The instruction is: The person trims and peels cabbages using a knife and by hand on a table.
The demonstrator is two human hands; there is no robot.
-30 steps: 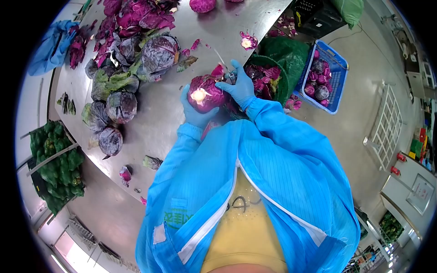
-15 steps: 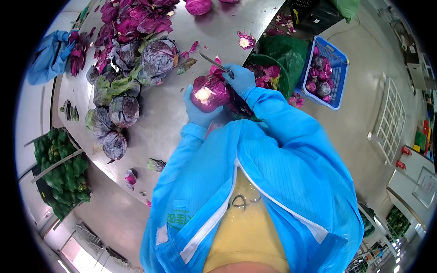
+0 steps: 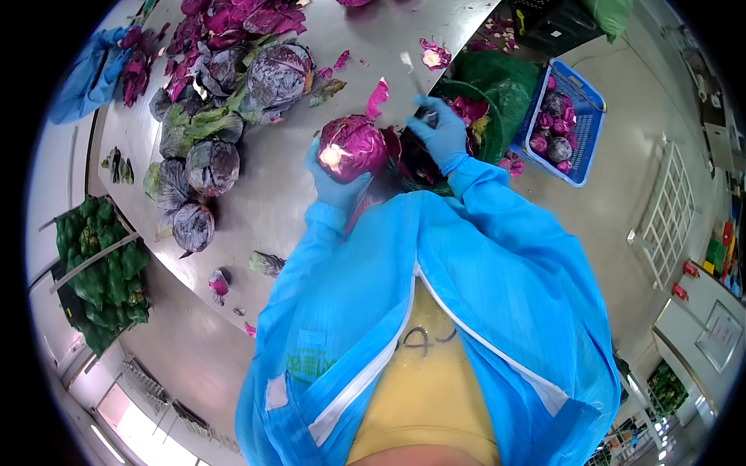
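My left hand, in a blue glove, is closed around the lower left side of a red cabbage above the metal table. The cabbage's pale cut stem faces left and toward me. My right hand, gloved too, grips the dark handle of a knife; its blade is smeared by motion. Below that hand, dark outer leaves hang at the table edge by a green mesh sack. One loose purple leaf lies just beyond the cabbage.
Untrimmed cabbages stand on the left of the metal table, before a heap of purple leaves. A blue crate of trimmed cabbages sits on the floor at right. A filled green net bag is beyond the left edge.
My right hand with the knife has moved right, away from the cabbage. The cabbage has turned slightly in my left hand, its stem now farther left. The view has shifted a little.
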